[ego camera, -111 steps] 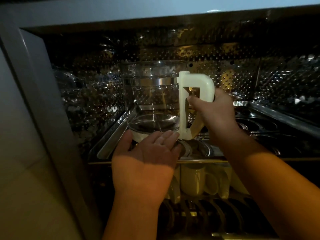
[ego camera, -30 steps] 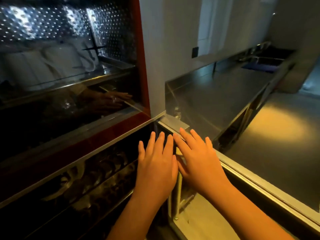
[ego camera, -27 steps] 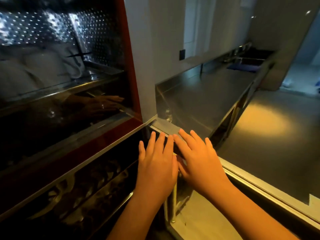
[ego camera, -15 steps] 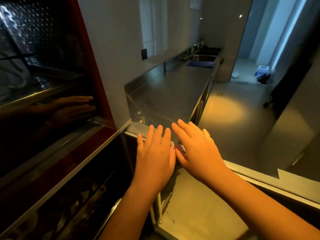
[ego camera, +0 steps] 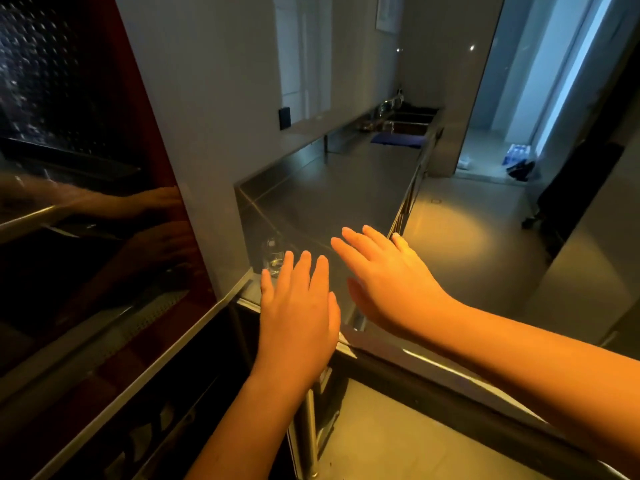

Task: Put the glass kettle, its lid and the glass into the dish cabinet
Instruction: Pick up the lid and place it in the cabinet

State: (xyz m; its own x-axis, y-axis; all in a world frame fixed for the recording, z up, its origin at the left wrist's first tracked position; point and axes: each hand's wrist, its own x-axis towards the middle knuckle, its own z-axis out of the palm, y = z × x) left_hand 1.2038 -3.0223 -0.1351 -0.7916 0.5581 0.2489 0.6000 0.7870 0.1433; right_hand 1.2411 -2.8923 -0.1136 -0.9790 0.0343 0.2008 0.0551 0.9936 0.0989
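2 hands, both empty: the left hand [ego camera: 298, 306] and right hand [ego camera: 391, 275] hover palm-down, fingers straight and slightly spread, gripping nothing, over the near corner of the steel counter [ego camera: 329, 202]. The glass [ego camera: 273, 256] stands upright on that corner, just beyond the left fingertips and near the side of the dish cabinet [ego camera: 162, 168]. It is judged light, rigid, smooth and breakable, and probably slippery. It is best taken round its middle with 1 hand, thumb opposite fingers, and lifted straight up. The kettle and lid are not visible.
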